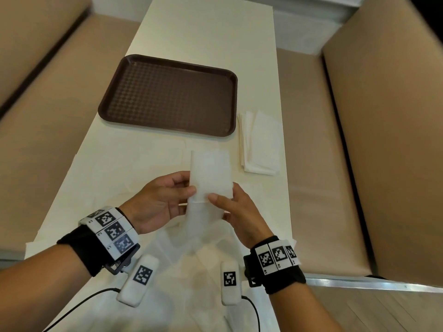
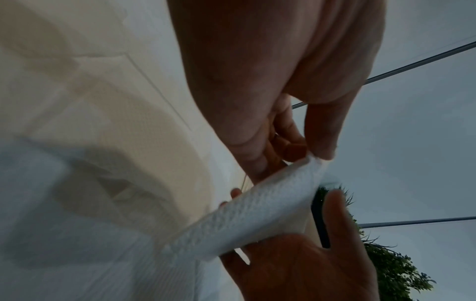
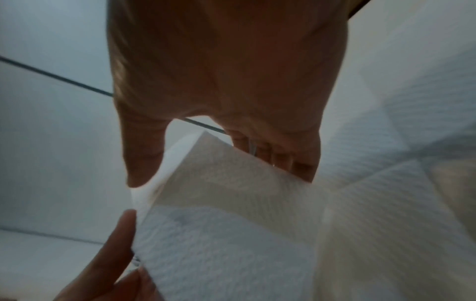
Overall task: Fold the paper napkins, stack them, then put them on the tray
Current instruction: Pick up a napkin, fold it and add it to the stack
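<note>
Both hands hold one white paper napkin (image 1: 211, 173) in the air above the near part of the table. My left hand (image 1: 189, 183) pinches its left edge between thumb and fingers, and my right hand (image 1: 223, 195) pinches its lower right part. The napkin's lower part hangs down, half folded. The left wrist view shows the left hand (image 2: 309, 154) pinching the napkin (image 2: 257, 213). In the right wrist view, the right hand (image 3: 219, 175) grips the napkin (image 3: 231, 203). A brown tray (image 1: 167, 94) lies bare beyond the hands. A stack of folded napkins (image 1: 261, 144) sits right of the tray.
Unfolded white napkins (image 1: 191, 264) lie spread on the table under my wrists. The cream table (image 1: 203, 32) is long and narrow, with beige padded benches (image 1: 383, 140) along both sides. The folded stack lies close to the table's right edge.
</note>
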The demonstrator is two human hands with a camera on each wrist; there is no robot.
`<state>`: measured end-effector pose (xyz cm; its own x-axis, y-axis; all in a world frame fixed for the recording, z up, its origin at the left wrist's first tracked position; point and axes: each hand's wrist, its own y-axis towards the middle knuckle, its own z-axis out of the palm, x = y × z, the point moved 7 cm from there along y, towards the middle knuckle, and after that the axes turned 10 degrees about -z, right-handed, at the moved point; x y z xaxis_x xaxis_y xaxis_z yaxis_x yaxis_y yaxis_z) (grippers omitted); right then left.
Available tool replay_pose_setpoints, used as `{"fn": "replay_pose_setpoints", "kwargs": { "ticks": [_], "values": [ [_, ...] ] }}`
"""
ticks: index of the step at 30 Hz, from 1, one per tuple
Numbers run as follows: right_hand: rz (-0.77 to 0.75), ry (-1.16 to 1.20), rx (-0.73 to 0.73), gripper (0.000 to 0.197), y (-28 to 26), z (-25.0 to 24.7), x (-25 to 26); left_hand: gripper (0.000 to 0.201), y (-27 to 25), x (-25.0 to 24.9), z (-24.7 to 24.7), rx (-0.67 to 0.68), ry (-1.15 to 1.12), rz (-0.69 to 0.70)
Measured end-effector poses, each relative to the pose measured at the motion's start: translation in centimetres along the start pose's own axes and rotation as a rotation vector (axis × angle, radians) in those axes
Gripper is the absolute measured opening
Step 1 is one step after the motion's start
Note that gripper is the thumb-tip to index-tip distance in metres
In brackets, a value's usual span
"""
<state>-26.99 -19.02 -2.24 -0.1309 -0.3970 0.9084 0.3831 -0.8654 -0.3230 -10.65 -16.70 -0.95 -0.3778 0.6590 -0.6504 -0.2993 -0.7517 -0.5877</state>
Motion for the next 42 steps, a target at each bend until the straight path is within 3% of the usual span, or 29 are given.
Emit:
{"fn": "replay_pose_setpoints", "kwargs": {
  "ticks": [2, 5, 7, 11, 16, 21, 25, 29, 31, 34, 39, 42],
  "values": [
    [0.019, 0.109, 0.075, 0.052, -0.2, 0.7, 0.3, 0.054, 0.2, -0.2, 0.4, 0.045, 0.003, -0.001],
    [0.042, 0.199, 0.103, 0.040, -0.2, 1.1, 0.4, 0.056, 0.7, -0.4, 0.2, -0.006, 0.014, 0.017],
    [0.040, 0.172, 0.079, 0.045, 0.2, 0.8, 0.0, 0.063, 0.9, -0.6, 0.0, -0.042, 0.008, 0.028],
    [0.061, 0.107, 0.095, 0.053, 0.7, 0.5, -0.5, 0.038, 0.9, -1.3, 0.5, -0.067, -0.011, 0.004],
    [0.108, 0.116, 0.178, 0.059, 0.6, 0.9, -0.4, 0.033, 1.2, -2.6, 0.7, -0.078, 0.169, -0.001],
    [0.129, 0.124, 0.135, 0.047, 0.9, 0.4, -0.3, 0.045, 1.3, -3.5, 0.0, -0.041, 0.197, 0.014],
    [0.143, 0.145, 0.142, 0.049, 0.9, 0.2, -0.1, 0.062, 1.5, -3.4, -0.8, 0.091, 0.208, -0.039],
    [0.150, 0.210, 0.154, 0.044, 0.9, 0.3, 0.2, 0.052, 1.6, -3.6, -1.2, 0.160, 0.283, -0.026],
    [0.151, 0.253, 0.158, 0.045, 0.8, 0.5, 0.3, 0.046, 1.8, -3.9, -1.4, 0.090, 0.385, 0.021],
    [0.159, 0.252, 0.180, 0.046, 0.6, 0.6, 0.1, 0.056, 2.1, -4.8, -2.0, -0.055, 0.481, 0.093],
    [0.206, -0.011, 0.147, 0.039, 0.7, 0.3, -1.1, 0.039, 1.7, -6.8, -1.7, -0.317, 0.678, 0.216],
    [0.203, -0.045, 0.141, 0.039, 0.6, 0.5, -0.9, 0.041, 1.4, -7.2, -2.0, -0.435, 0.728, 0.294]
  ]
}}
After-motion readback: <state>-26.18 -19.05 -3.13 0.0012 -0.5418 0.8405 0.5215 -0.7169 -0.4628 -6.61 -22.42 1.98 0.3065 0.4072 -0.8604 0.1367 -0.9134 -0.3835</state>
